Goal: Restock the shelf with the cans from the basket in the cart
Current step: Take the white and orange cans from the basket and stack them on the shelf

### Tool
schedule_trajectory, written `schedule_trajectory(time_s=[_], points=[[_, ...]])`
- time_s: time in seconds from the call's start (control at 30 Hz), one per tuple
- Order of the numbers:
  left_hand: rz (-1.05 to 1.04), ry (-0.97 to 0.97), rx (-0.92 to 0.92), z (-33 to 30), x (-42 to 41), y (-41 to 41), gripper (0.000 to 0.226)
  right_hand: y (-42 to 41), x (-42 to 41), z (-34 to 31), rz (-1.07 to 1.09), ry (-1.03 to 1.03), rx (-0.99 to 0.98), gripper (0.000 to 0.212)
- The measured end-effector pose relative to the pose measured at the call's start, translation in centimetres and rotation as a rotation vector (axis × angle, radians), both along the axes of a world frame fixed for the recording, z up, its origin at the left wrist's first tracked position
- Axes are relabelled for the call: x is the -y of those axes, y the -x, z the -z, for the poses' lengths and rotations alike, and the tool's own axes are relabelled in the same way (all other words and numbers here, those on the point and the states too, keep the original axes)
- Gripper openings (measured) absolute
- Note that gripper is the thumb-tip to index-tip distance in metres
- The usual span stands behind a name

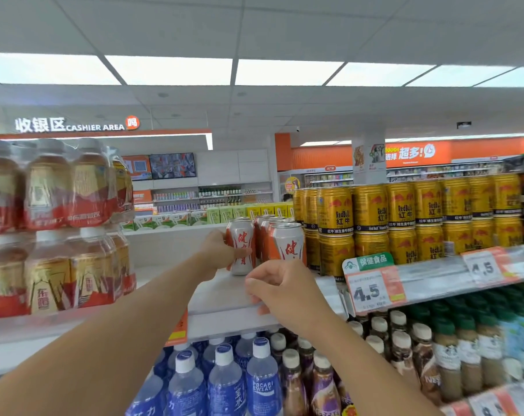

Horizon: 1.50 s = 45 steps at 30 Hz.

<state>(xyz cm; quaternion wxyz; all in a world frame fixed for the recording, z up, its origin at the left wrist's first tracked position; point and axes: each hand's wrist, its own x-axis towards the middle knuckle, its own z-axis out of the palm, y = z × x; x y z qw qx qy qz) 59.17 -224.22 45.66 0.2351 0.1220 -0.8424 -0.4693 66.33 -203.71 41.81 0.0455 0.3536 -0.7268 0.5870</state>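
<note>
My left hand [217, 253] grips a white and orange can [240, 235] that stands upright on the top shelf [224, 292]. Several more cans of the same kind [286, 241] stand just to its right and behind it. My right hand [280, 288] hovers at the shelf's front edge with its fingers curled and nothing in them, below the nearest of those cans. The basket and the cart are out of view.
Stacked gold Red Bull cans [405, 223] fill the shelf to the right. Shrink-wrapped packs of bottled drink [53, 226] stand at the left. Below are blue Pocari Sweat bottles [224, 382] and coffee bottles [405, 352]. Price tags [370, 288] line the shelf edge.
</note>
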Motion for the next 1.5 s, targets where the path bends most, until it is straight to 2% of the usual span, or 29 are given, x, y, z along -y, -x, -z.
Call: schedule_trajectory(time_s=[0.17, 0.43, 0.5, 0.53, 0.57, 0.63, 0.7, 0.73, 0.83, 0.87, 0.97, 1.0, 1.1, 1.13, 1.17, 1.23, 1.27, 1.33, 1.43, 1.5], points=[[-0.037, 0.003, 0.024, 0.6, 0.1, 1.3, 0.04, 0.0, 0.0, 0.2, 0.011, 0.003, 0.015, 0.008], [-0.067, 0.157, 0.081, -0.7, -0.3, 0.3, 0.051, -0.2, -1.5, 0.8, 0.04, 0.035, 0.043, 0.008], [-0.174, 0.25, 0.01, -1.6, -1.5, -2.7, 0.074, -0.8, -2.9, 1.7, 0.038, 0.042, 0.057, 0.006], [-0.216, 0.312, -0.082, -2.0, -2.2, -4.5, 0.076, -1.0, -3.6, 2.3, 0.037, 0.051, 0.072, 0.006], [-0.218, 0.357, -0.196, -1.9, -3.4, -6.7, 0.067, -1.5, -4.6, 3.1, 0.032, 0.06, 0.102, 0.006], [-0.144, 0.395, -0.438, 0.1, -6.5, -11.7, 0.033, -2.6, -6.8, 5.2, 0.009, 0.079, 0.157, 0.007], [0.018, 0.308, -0.553, 5.3, -10.3, -15.9, 0.005, -3.9, -10.3, 9.0, 0.028, 0.086, 0.213, 0.008], [0.112, 0.26, -0.526, 8.5, -11.7, -17.2, 0.005, -4.1, -11.8, 11.0, 0.046, 0.076, 0.243, 0.009], [0.324, 0.116, -0.14, 21.8, -16.6, -19.7, 0.005, -4.9, -16.9, 21.7, 0.146, -0.094, 0.459, 0.009], [0.369, 0.101, 0.03, 27.1, -18.3, -20.4, 0.005, -5.6, -19.0, 26.5, 0.182, -0.204, 0.558, 0.009], [0.526, 0.082, 0.399, 42.4, -23.7, -24.1, 0.006, -9.6, -24.8, 42.1, 0.163, -0.651, 0.825, 0.028], [0.549, 0.094, 0.485, 46.4, -25.3, -25.8, 0.017, -11.7, -26.7, 46.8, 0.154, -0.784, 0.886, 0.027], [0.659, 0.263, 0.684, 56.7, -29.3, -30.1, 0.062, -18.6, -30.2, 57.4, 0.102, -1.068, 1.017, 0.025], [0.71, 0.386, 0.772, 58.7, -30.1, -31.4, 0.069, -20.5, -30.5, 60.0, 0.066, -1.144, 1.021, 0.025], [0.714, 0.493, 0.832, 60.4, -30.7, -32.9, 0.064, -22.1, -30.6, 62.2, 0.036, -1.209, 1.037, 0.029], [0.704, 0.689, 0.749, 62.6, -31.5, -34.9, 0.036, -24.6, -30.3, 64.8, 0.071, -1.219, 1.011, 0.039], [0.695, 0.716, 0.682, 63.3, -31.7, -35.5, 0.03, -25.5, -30.1, 66.1, 0.108, -1.205, 0.979, 0.04], [0.67, 0.685, 0.631, 63.5, -31.7, -36.2, 0.028, -26.9, -29.4, 67.2, 0.15, -1.217, 0.909, 0.044], [0.674, 0.624, 0.615, 64.0, -31.6, -36.5, 0.023, -27.9, -28.9, 69.0, 0.182, -1.253, 0.913, 0.061], [0.673, 0.559, 0.609, 63.9, -31.5, -36.6, 0.021, -27.7, -28.8, 69.2, 0.138, -1.317, 0.905, 0.052]])
